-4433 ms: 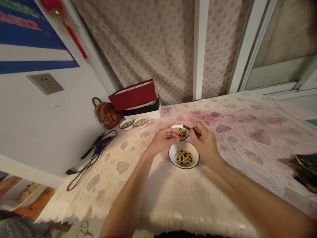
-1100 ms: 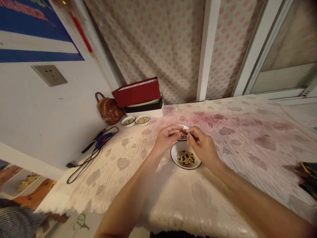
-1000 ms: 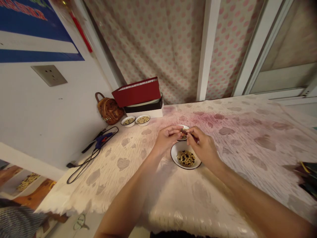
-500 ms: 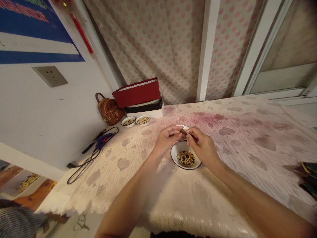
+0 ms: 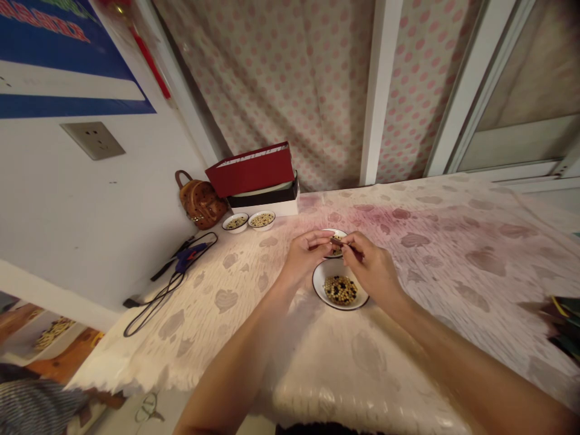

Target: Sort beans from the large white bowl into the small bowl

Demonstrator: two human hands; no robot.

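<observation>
Above two white bowls, my left hand (image 5: 308, 254) and my right hand (image 5: 372, 263) meet at the fingertips. Between them is a small dark brown piece (image 5: 336, 241), too small to make out its kind. The right thumb and fingers pinch it, and the left fingertips close on its other end. Below my hands, the nearer and larger bowl (image 5: 318, 293) has a dark rim and holds yellow and black beads (image 5: 341, 290). The smaller bowl (image 5: 334, 231) behind it, also with beads in it, is partly covered by my fingers.
Two small bead bowls (image 5: 235, 223) stand at the back left before a white box (image 5: 267, 208) with a red folder (image 5: 254, 172) on top. Beside them sits a brown mini backpack (image 5: 200, 200). A blue corded tool (image 5: 185, 258) lies left. Dark objects (image 5: 564, 329) show at the right edge.
Almost nothing differs. The brown piece between my fingertips has tilted slightly; both hands stay in the same place over the bowls.
</observation>
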